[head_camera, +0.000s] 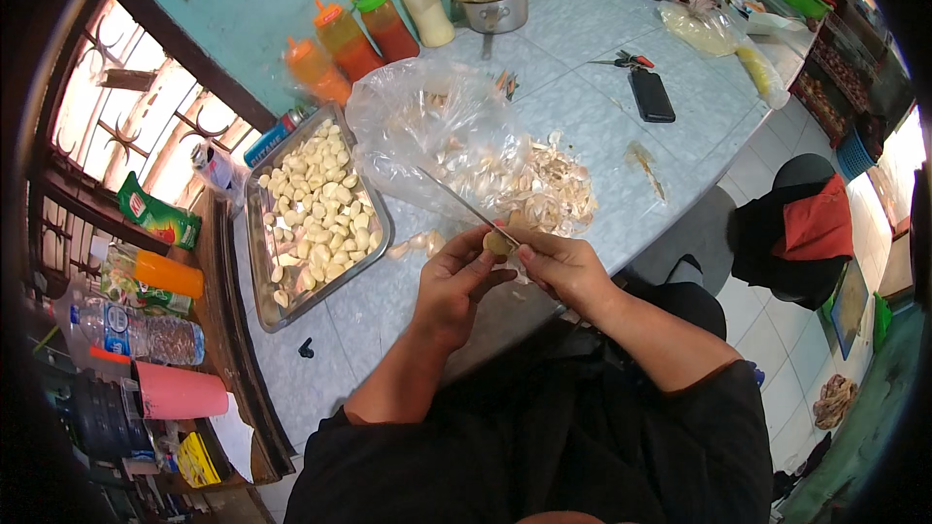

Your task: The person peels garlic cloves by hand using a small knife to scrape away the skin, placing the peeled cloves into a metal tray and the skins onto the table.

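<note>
Between the fingers of my left hand (455,284) is a garlic clove (497,244). My right hand (568,266) grips a knife (466,204), its thin blade pointing up and left and lying against the clove. Behind the hands, a heap of papery garlic skins (553,189) spreads over the tiled table. A clear plastic bag (437,124) with more garlic and skins inside lies beside the heap. To the left, a metal tray (386,233) holds many peeled garlic cloves (320,204). A few unpeeled cloves (419,244) rest between the tray and my left hand.
Sauce squeeze bottles (386,25) and a metal pot (496,13) line the wall. A butane can (273,140) touches the tray's far side. Farther right lie a black phone (652,96) and keys (628,60). A wooden ledge at left carries a pink cup (182,391) and a water bottle (145,335).
</note>
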The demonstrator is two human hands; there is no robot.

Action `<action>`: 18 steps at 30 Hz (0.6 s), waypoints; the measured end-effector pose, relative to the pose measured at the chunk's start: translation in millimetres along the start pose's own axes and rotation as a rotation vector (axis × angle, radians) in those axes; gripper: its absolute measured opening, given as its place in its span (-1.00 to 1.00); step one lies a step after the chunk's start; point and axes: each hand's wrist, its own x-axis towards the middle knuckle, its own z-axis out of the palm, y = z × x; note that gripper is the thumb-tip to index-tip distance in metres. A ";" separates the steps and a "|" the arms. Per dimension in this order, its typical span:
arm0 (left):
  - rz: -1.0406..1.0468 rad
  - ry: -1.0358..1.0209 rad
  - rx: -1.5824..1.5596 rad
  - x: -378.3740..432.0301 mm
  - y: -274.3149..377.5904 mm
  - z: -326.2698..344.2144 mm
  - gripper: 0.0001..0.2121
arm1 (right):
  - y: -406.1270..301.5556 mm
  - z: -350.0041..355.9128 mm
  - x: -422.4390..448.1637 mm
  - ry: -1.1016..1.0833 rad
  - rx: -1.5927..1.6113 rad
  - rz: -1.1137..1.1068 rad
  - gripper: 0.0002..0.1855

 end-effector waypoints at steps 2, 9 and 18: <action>-0.002 0.052 0.060 1.1 -1.0 0.0 -0.71 | 1.7 0.4 -0.2 -0.010 -0.015 -0.006 -0.62; -0.061 0.028 -0.085 4.6 -4.1 -10.3 -0.72 | 19.2 -3.2 5.0 -0.035 -0.040 -0.128 -0.61; -0.077 -0.003 -0.152 6.1 -2.2 -13.3 -0.74 | 20.5 -5.3 4.6 0.009 -0.313 -0.160 -0.64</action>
